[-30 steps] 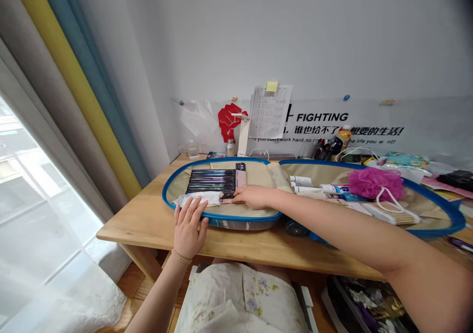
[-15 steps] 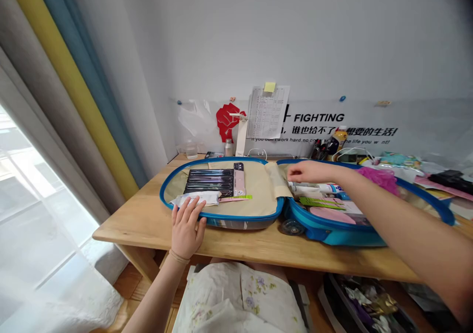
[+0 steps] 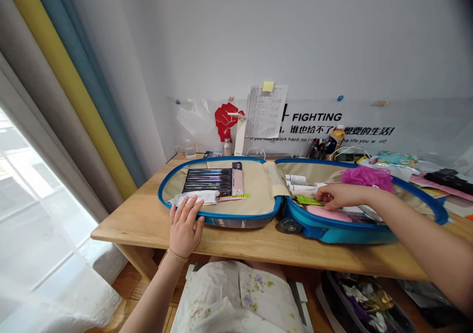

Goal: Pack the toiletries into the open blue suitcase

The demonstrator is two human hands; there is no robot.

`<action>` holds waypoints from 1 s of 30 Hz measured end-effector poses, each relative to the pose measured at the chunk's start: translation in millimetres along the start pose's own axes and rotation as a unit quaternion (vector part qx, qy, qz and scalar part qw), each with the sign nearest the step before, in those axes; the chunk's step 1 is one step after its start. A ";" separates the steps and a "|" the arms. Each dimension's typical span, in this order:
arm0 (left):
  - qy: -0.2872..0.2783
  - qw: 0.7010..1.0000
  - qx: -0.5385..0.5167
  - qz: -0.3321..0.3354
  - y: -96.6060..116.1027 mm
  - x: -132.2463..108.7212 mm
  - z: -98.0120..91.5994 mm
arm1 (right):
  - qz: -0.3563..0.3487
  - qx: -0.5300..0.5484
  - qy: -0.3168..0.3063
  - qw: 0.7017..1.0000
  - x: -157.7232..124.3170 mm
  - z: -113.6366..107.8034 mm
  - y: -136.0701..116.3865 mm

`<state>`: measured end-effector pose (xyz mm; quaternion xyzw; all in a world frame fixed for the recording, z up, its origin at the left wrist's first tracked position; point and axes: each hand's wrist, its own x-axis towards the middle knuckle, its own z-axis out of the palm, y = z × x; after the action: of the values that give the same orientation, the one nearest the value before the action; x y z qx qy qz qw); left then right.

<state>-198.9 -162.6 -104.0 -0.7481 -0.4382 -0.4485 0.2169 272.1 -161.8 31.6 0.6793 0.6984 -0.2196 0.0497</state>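
Note:
A blue suitcase (image 3: 236, 220) lies opened flat on the wooden desk (image 3: 144, 219). My left hand (image 3: 184, 224) rests flat, fingers spread, on the front rim of its left half, touching a white packet (image 3: 195, 197). A black pack of toothbrushes (image 3: 209, 181) and a green-and-pink slip (image 3: 236, 197) lie in that half. My right hand (image 3: 338, 195) is down in the right half, fingers curled onto a green packet (image 3: 308, 200) and a pink item (image 3: 328, 213). White tubes (image 3: 297, 183) and a magenta bath pouf (image 3: 364, 178) lie close by.
Bottles, cables and papers crowd the back of the desk near the wall banner (image 3: 332, 123). A black item (image 3: 449, 179) lies at the far right. Curtains (image 3: 74, 101) hang at the left. An open bag of things (image 3: 365, 303) sits on the floor under the desk.
My right hand left the slip in the left half, swung to the right half's back, then dropped forward onto the green packet. The left hand stayed on the rim.

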 end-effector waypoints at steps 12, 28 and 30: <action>-0.007 1.000 -0.005 -0.012 0.2 -0.3 -1.5 | -0.025 0.011 0.053 0.998 -2.3 9.9 -0.8; -0.016 1.000 -0.003 -0.019 0.9 0.7 -2.8 | -0.087 -0.038 0.188 0.978 9.7 -23.7 -99.3; -0.017 1.000 -0.005 -0.020 1.1 0.5 -2.7 | -0.139 -0.092 0.153 0.974 18.0 -19.0 -135.2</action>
<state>-199.1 -164.8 -102.1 -0.7476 -0.4547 -0.4424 0.1963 144.0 -135.3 74.4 0.5933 0.8028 -0.0525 -0.0268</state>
